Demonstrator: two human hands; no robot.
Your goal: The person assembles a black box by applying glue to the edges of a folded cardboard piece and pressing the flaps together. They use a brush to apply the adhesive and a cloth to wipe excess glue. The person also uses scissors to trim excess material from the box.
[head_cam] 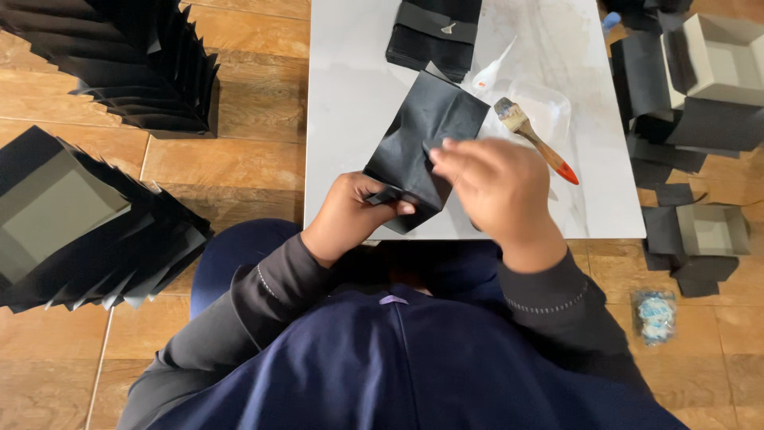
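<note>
On the white desk lie a brush with a wooden handle, a clear glue bottle and a stack of black sheets. Fanned black boxes stand on the floor at the left, and grey open boxes at the right. The black sheet is over the near desk edge, its long axis going from near-left to far-right. The left hand pinches its lower corner. The right hand has half-curled fingers that touch the sheet's right edge.

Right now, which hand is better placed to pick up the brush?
Right. The right hand hovers over the black paper piece close beside the brush; the left hand pinches the paper's lower edge, farther away.
</note>
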